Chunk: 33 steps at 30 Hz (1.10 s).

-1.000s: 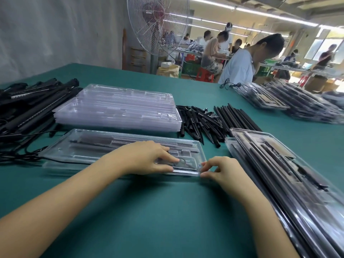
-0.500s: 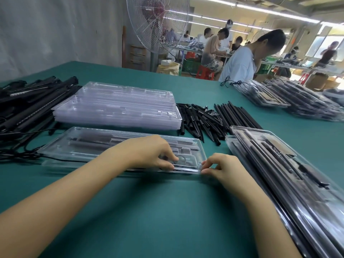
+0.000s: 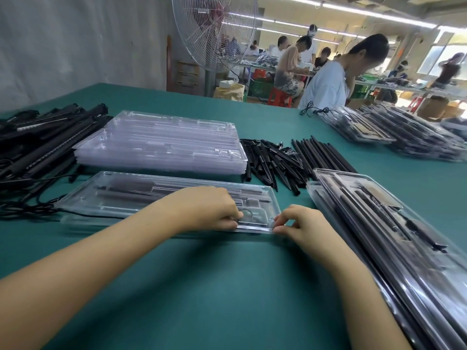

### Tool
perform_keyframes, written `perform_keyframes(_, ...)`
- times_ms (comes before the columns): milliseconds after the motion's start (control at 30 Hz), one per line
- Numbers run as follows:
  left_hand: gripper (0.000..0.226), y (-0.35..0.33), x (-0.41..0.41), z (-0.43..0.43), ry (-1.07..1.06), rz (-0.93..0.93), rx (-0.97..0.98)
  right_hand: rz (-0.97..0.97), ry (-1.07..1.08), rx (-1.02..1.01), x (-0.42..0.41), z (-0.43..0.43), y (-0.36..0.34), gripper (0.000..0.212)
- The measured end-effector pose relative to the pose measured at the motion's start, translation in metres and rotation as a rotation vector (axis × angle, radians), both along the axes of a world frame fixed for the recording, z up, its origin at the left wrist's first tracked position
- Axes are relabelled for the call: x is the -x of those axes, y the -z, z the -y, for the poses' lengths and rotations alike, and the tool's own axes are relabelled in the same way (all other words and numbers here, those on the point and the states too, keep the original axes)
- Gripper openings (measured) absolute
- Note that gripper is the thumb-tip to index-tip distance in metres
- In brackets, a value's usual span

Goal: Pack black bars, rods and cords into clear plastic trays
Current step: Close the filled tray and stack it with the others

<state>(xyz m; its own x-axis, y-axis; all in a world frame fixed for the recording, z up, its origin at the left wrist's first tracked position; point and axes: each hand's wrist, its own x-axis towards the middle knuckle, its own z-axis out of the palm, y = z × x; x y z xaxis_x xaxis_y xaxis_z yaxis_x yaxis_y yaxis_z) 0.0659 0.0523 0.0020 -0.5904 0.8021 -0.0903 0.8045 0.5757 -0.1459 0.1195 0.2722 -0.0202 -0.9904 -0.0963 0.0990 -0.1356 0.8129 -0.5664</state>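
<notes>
A clear plastic tray point(image 3: 106, 198) lies on the green table in front of me, with black bars and a coiled cord seated in its slots. My left hand point(image 3: 207, 208) rests on the tray's right part, fingers curled down at its near edge beside the cord coil. My right hand point(image 3: 298, 223) pinches the tray's near right corner between thumb and fingers. Loose black rods point(image 3: 321, 155) and short black pieces point(image 3: 273, 160) lie behind the tray. Long black bars point(image 3: 45, 137) with cords are piled at the left.
A stack of empty clear trays point(image 3: 161, 142) sits behind the working tray. Packed trays point(image 3: 394, 228) are stacked at my right, more point(image 3: 404, 135) at the far right. A standing fan point(image 3: 214, 31) and several seated people are beyond the table.
Both hands stay at the tray's right end. My left fingers have curled further down onto the near edge, and my right fingers have closed tighter on the corner.
</notes>
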Motion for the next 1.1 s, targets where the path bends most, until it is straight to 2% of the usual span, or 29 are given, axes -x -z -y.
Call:
perform_keyframes(167,0.032,-0.002,-0.002,-0.004,0.009,-0.031,0.052,-0.001,0.002,0.007,0.0,-0.001,0.001,0.012)
perform_keyframes(233,0.028,-0.001,-0.006,-0.006,0.001,-0.117,0.128,-0.003,0.005,0.011,0.0,-0.001,0.001,0.013)
perform_keyframes(333,0.009,0.004,-0.017,-0.008,0.05,-0.278,0.226,-0.005,0.009,0.008,0.001,-0.002,0.003,0.013)
perform_keyframes(433,0.023,0.005,-0.026,-0.006,0.141,-0.298,0.221,-0.011,0.015,0.013,0.0,-0.003,0.005,0.015)
perform_keyframes(600,0.024,0.002,-0.029,-0.009,0.101,-0.341,0.188,-0.067,0.04,0.04,0.001,0.006,0.008,0.026)
perform_keyframes(833,0.022,-0.005,-0.034,-0.008,0.062,-0.328,0.156,-0.066,-0.003,-0.032,-0.002,0.009,0.008,0.021)
perform_keyframes(933,0.012,-0.004,-0.029,-0.006,0.021,-0.234,0.082,-0.093,0.003,-0.073,-0.003,0.01,0.007,0.021)
perform_keyframes(1033,0.019,-0.004,-0.022,-0.007,0.001,-0.162,0.03,-0.108,0.008,-0.076,-0.003,0.011,0.007,0.019)
perform_keyframes(1100,0.016,-0.002,-0.019,-0.008,0.004,-0.17,0.025,-0.113,0.01,-0.087,-0.002,0.012,0.008,0.019)
